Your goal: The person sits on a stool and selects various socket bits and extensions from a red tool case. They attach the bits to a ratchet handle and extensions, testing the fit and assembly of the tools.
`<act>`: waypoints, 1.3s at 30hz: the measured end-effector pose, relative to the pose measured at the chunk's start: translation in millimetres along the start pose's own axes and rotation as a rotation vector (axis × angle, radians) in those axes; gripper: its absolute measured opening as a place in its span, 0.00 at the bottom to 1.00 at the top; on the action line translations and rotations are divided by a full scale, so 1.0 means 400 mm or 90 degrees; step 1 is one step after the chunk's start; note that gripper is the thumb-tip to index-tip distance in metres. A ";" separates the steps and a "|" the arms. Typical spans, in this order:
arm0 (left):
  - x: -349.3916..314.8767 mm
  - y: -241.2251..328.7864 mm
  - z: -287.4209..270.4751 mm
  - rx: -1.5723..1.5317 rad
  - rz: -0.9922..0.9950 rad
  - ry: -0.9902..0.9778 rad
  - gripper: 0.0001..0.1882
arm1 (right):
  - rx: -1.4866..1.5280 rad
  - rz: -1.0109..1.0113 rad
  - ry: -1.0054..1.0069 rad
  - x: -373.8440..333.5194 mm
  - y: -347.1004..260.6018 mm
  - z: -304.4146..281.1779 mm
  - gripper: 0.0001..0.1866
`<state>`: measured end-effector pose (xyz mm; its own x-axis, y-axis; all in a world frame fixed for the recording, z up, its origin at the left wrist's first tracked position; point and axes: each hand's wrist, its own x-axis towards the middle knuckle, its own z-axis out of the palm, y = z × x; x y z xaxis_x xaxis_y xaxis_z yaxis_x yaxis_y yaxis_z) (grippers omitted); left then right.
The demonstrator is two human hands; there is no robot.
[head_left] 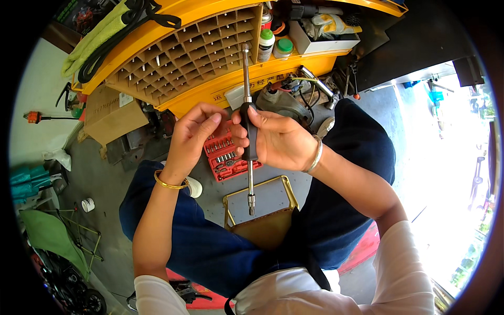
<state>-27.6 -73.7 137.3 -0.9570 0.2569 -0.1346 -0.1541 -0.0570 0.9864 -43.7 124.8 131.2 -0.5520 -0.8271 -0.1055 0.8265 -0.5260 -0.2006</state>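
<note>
My right hand (281,139) is wrapped round the black handle of a socket driver (251,139), held upright in front of me. Its long metal shaft points away toward the yellow shelf, and a shorter metal shaft with a socket-like tip points back at me. My left hand (195,134) hovers just left of the handle, fingers loosely bent and thumb apart, with nothing visible in it. Beneath both hands, on the floor, lies an open red tool case (219,167) with rows of sockets and a ratchet; my hands partly cover it.
A yellow shelf (181,107) spans the far side, bearing a cardboard divider grid (181,58), a green-capped bottle (266,44), a jar (284,48) and a white box (315,44). A small metal-framed stool (229,207) stands between my legs. A cardboard box (113,118) sits at left.
</note>
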 end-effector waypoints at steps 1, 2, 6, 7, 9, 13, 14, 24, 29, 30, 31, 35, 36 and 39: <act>-0.005 -0.009 -0.007 -0.012 -0.030 -0.009 0.09 | 0.034 0.008 0.002 0.000 -0.002 0.002 0.14; -0.009 -0.013 -0.010 -0.023 -0.059 -0.017 0.10 | 0.067 0.017 0.003 0.001 -0.003 0.003 0.14; -0.017 0.007 0.010 -0.076 -0.110 -0.067 0.14 | 0.238 0.053 0.024 -0.002 -0.017 -0.009 0.15; -0.019 0.007 0.012 -0.081 -0.114 -0.078 0.15 | 0.232 0.044 0.008 0.000 -0.017 -0.012 0.16; -0.021 0.010 0.015 -0.089 -0.121 -0.094 0.15 | 0.239 0.035 -0.011 0.000 -0.017 -0.013 0.16; -0.021 -0.002 0.011 -0.076 -0.096 -0.103 0.16 | 0.285 0.028 -0.022 0.002 -0.018 -0.014 0.16; -0.021 -0.007 0.008 -0.067 -0.081 -0.103 0.16 | 0.294 0.025 -0.025 0.002 -0.018 -0.015 0.16; -0.033 0.019 0.051 -0.189 -0.206 -0.247 0.24 | 0.344 -0.018 0.050 0.004 -0.019 -0.028 0.14; -0.034 -0.011 0.050 -0.313 -0.313 -0.288 0.20 | 0.270 -0.027 0.086 0.008 -0.012 -0.028 0.13; -0.034 -0.008 0.051 -0.324 -0.341 -0.288 0.19 | 0.249 -0.034 0.090 0.009 -0.011 -0.029 0.13; -0.034 -0.005 0.052 -0.309 -0.348 -0.293 0.18 | 0.228 -0.041 0.094 0.010 -0.011 -0.029 0.13; -0.037 0.005 0.048 -0.273 -0.369 -0.314 0.15 | 0.138 -0.064 0.068 0.011 -0.013 -0.023 0.12; -0.039 0.006 0.046 -0.270 -0.374 -0.321 0.14 | 0.118 -0.067 0.071 0.009 -0.013 -0.018 0.12; -0.038 0.023 0.047 -0.211 -0.368 -0.328 0.14 | 0.038 -0.073 0.060 0.006 -0.017 -0.005 0.13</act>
<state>-9.8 -60.0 150.0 -0.4851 0.7365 -0.4714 -0.7268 -0.0398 0.6857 -50.9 127.0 130.3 -0.6492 -0.7397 -0.1773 0.7606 -0.6295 -0.1586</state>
